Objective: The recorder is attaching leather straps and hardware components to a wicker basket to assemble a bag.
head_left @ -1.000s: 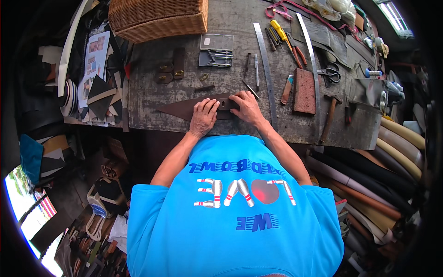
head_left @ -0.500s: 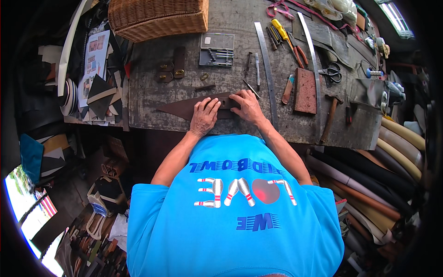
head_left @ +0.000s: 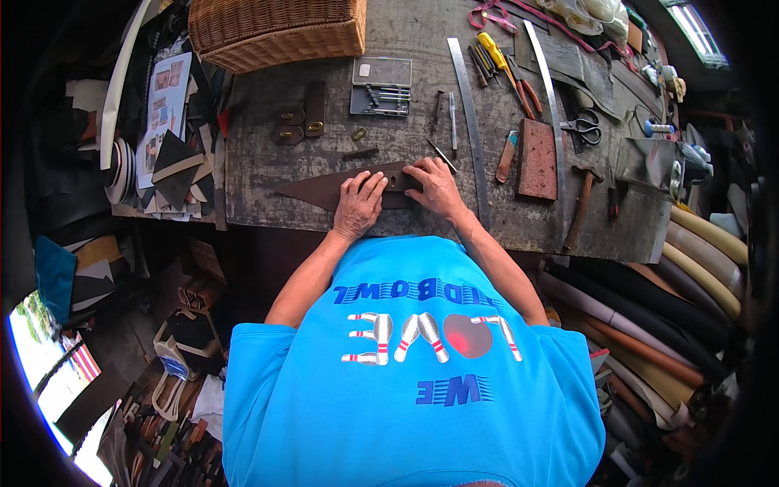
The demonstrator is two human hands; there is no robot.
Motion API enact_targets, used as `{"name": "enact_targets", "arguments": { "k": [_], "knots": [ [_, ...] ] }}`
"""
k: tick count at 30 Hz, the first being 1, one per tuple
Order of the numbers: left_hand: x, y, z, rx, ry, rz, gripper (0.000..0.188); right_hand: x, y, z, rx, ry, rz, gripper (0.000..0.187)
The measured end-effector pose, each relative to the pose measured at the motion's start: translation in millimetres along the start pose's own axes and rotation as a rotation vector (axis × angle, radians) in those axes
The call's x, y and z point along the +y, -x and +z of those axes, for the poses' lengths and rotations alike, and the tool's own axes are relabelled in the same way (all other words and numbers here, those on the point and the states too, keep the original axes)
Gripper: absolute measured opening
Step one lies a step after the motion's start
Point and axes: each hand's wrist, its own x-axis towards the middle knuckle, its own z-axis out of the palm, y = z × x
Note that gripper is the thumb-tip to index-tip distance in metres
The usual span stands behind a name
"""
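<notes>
In the head view, no displacement of the hands or the workpiece can be made out since the earlier frame; only the whole view is shifted very slightly.

The brown leather piece [head_left: 316, 190] is laid flat at the near edge of the worktop [head_left: 251, 166], its tapered end pointed to the left. Its middle is covered by the left hand [head_left: 358, 208], the fingers being spread over the top surface. Its right end is touched by the fingertips and thumb of the right hand [head_left: 436, 189]. Whether either grip is pinched on the leather or merely pressed down cannot be told. A small oval hole [head_left: 393, 181] is exposed between the hands.

Beyond the leather, a short dark bar [head_left: 360, 152], a brass ring [head_left: 359, 132] and an open clear-lidded case [head_left: 380, 99] are placed. A slim pointed tool [head_left: 443, 154] is located just beyond the right hand. Farther right, a long metal strip [head_left: 468, 122], a reddish block [head_left: 536, 160] and a hammer [head_left: 579, 213] are laid out
</notes>
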Motion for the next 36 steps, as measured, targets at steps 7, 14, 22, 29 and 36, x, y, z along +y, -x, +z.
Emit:
{"name": "enact_targets", "arguments": {
  "k": [7, 14, 22, 29, 36],
  "knots": [
    [0.3, -0.2, 0.6, 0.004, -0.015, -0.002, 0.052, -2.9, -1.1, 1.9, 0.0, 0.038, 0.018, 0.053],
    [0.3, -0.7, -1.9, 0.004, -0.003, 0.014, 0.054, -3.6, -0.8, 3.7, 0.017, 0.034, 0.021, 0.053],
    [0.4, -1.0, -5.7, -0.039, 0.019, 0.041, 0.054, -9.4, 0.6, 4.6, 0.011, 0.063, 0.055, 0.051],
    [-3.2, 0.6, -3.3, -0.029, -0.016, 0.079, 0.048, -31.2, 5.0, -6.0, 0.102, 0.269, -0.002, 0.057],
    [-1.6, -2.5, -5.8, -0.038, 0.044, 0.06, 0.049, -38.8, 34.5, 15.8, -0.001, 0.272, -0.132, 0.052]
  ]
}}
